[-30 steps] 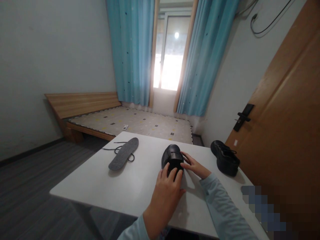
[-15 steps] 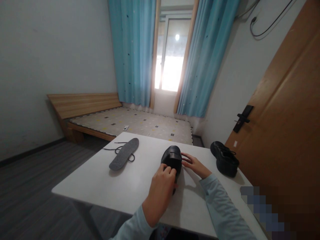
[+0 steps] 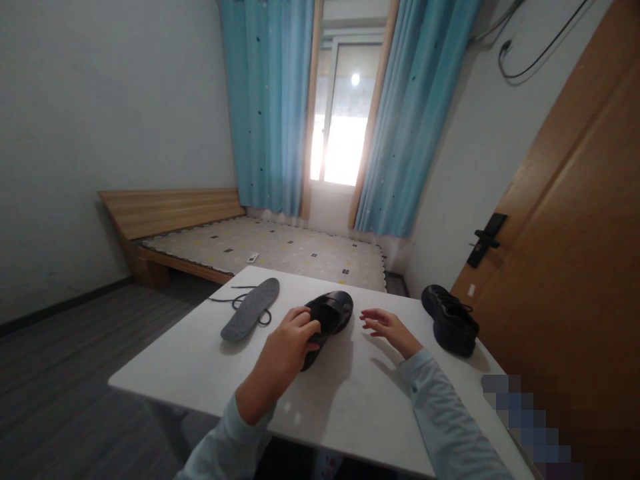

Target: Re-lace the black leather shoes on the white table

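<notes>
Head cam: L hand [image 3: 287,341] grips shoe [image 3: 334,311], R hand [image 3: 381,324] free nearby. Insole [image 3: 251,311] & lace [image 3: 271,319] out on surface [image 3: 180,360]; 2nd shoe [image 3: 453,325] still laced.

The left hand [image 3: 286,343] grips a black shoe [image 3: 342,305] near the far edge of the table [image 3: 170,373]; the right hand [image 3: 383,325] hangs loose, apart. An insole [image 3: 251,312] lies by the left edge, a laced shoe [image 3: 453,325] by the right.
</notes>
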